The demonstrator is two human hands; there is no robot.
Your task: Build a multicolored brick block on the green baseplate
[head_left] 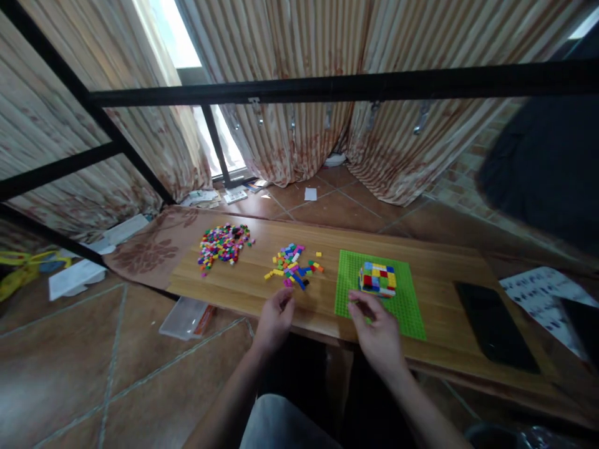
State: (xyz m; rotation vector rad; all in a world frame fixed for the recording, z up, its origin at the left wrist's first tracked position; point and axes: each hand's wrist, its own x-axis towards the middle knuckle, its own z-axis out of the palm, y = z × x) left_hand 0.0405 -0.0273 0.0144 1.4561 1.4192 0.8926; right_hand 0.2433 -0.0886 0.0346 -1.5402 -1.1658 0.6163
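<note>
My left hand (275,319) is at the bench's near edge, just in front of the pile of mixed toy bricks (292,265). Its fingers are curled in towards the thumb; whatever they may hold is hidden. My right hand (378,327) reaches over the near part of the green baseplate (412,312), thumb and forefinger slightly apart, with nothing visible between them. Just beyond its fingertips, a block built of red, yellow, blue and white bricks (378,279) stands on the baseplate. I cannot tell whether the right fingers touch it.
A larger heap of small bricks (224,243) lies on the left of the wooden bench (435,262). A black phone-like slab (493,324) rests at the right. Below the bench's left side is a clear plastic box (183,318). A black metal rail (299,89) crosses behind.
</note>
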